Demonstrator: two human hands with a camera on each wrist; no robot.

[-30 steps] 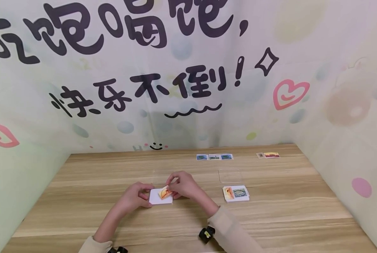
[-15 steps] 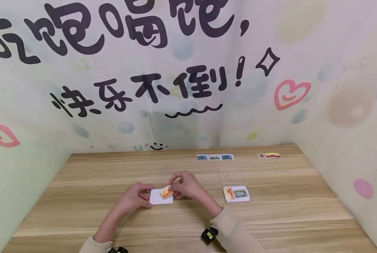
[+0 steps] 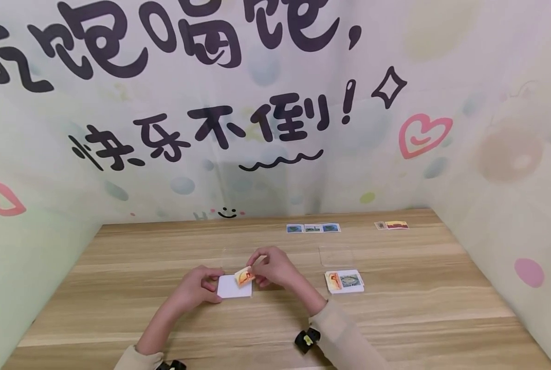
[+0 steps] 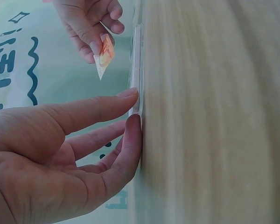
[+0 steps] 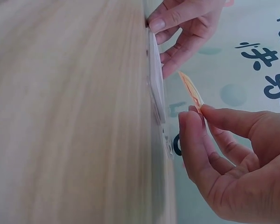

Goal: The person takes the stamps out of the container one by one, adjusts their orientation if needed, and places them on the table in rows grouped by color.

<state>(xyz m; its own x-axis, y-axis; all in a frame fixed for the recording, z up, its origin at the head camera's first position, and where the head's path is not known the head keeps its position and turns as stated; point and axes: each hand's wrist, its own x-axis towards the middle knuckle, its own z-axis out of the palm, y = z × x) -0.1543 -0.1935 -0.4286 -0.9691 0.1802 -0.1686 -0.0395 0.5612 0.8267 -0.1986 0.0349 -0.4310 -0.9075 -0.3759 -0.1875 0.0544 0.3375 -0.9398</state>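
Note:
In the head view, my right hand (image 3: 272, 267) pinches a small orange picture stamp (image 3: 244, 276) by its edge, between thumb and fingertips. The stamp is tilted above a flat, clear-sided case with a white top face (image 3: 234, 289) lying on the table. My left hand (image 3: 200, 288) grips the left end of this case, thumb at the near corner and fingers at the far one. Seen in the left wrist view, the thumb and fingers meet at the end of the thin case (image 4: 136, 70). The right wrist view shows the stamp (image 5: 191, 91) edge-on, apart from the case.
To the right lies a second white case (image 3: 347, 289) with an orange and a green stamp on top. Clear lids (image 3: 335, 256) lie behind both cases. Along the back edge are a row of blue stamps (image 3: 313, 228) and a red-and-yellow pair (image 3: 397, 225).
My right hand has moved slightly up and to the right, lifting the orange stamp a little and turning its face more toward the head camera. The left hand keeps its place on the case.

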